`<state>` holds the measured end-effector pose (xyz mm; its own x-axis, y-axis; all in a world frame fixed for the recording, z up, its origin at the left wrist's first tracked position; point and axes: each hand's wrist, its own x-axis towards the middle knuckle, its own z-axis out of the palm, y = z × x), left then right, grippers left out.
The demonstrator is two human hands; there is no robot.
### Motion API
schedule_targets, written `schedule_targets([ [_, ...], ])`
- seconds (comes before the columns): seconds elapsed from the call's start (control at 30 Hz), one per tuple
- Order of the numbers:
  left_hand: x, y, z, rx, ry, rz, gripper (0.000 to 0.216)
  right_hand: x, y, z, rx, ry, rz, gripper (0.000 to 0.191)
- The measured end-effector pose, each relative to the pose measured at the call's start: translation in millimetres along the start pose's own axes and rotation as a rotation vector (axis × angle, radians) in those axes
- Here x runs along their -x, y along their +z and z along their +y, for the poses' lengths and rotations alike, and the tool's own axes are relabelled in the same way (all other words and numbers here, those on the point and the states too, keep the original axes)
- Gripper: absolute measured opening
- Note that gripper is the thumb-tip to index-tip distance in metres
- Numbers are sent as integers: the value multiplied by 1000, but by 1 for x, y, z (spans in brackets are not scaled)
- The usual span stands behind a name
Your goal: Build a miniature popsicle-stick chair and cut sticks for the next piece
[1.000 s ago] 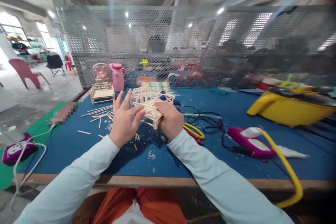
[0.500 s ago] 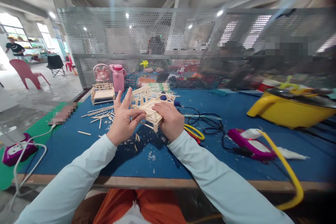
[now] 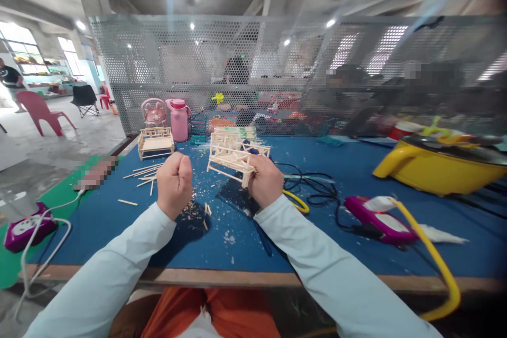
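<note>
My right hand [image 3: 264,180] grips a small frame built of pale wooden sticks [image 3: 232,157] and holds it up above the blue table mat [image 3: 119,222]. My left hand [image 3: 175,182] hovers to the left of the frame, apart from it, curled into a fist with nothing visible in it. Loose wooden sticks [image 3: 144,173] and wood chips lie on the mat under and left of my left hand. A finished stick bench [image 3: 155,142] stands at the back left.
A pink flask [image 3: 179,119] and pink fan [image 3: 154,111] stand by the mesh screen [image 3: 277,63]. Black cables [image 3: 312,185], a purple device [image 3: 374,214], a yellow hose [image 3: 433,259] and a yellow pot [image 3: 439,166] lie right. A purple power strip [image 3: 24,224] sits left. People sit behind the mesh.
My left hand let go of the stick frame, moved left and closed into a fist. My right hand tilted the frame and raised it slightly.
</note>
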<state>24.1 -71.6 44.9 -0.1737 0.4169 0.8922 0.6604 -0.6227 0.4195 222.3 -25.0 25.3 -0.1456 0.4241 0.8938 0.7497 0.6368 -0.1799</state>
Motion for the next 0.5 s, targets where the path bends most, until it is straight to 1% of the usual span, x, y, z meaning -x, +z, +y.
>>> schedule_targets([
  [0.07, 0, 0, 0, -12, -43, -71, 40, 0, 0, 1, -1, -4, -3, 20],
  [0.17, -2, -1, -4, -95, -63, -223, 30, -1, 0, 1, 2, 4, 5, 21],
  [0.2, -3, -1, -7, -164, -79, -283, 27, -1, 0, 1, 9, 10, 16, 21],
  [0.27, -7, -5, -15, -374, -136, -413, 24, -1, 0, 3, 20, 20, 41, 21],
  [0.3, -9, -7, -20, -495, -160, -461, 21, -2, 0, 3, 22, 19, 48, 20],
  [0.33, -11, -10, -24, -606, -173, -471, 16, -2, 0, 4, 20, 14, 52, 20],
  [0.37, -13, -12, -27, -688, -170, -436, 12, -2, 0, 4, 16, 10, 51, 19],
  [0.4, -14, -13, -28, -726, -147, -362, 12, -2, 0, 3, 11, 6, 46, 19],
  [0.43, -15, -13, -28, -715, -102, -268, 16, -2, 0, 2, 7, -1, 39, 18],
  [0.47, -15, -13, -26, -659, -43, -177, 20, -2, 0, 1, 4, -10, 34, 18],
  [0.5, -14, -11, -22, -573, 23, -114, 22, -2, 0, -1, 4, -21, 29, 19],
])
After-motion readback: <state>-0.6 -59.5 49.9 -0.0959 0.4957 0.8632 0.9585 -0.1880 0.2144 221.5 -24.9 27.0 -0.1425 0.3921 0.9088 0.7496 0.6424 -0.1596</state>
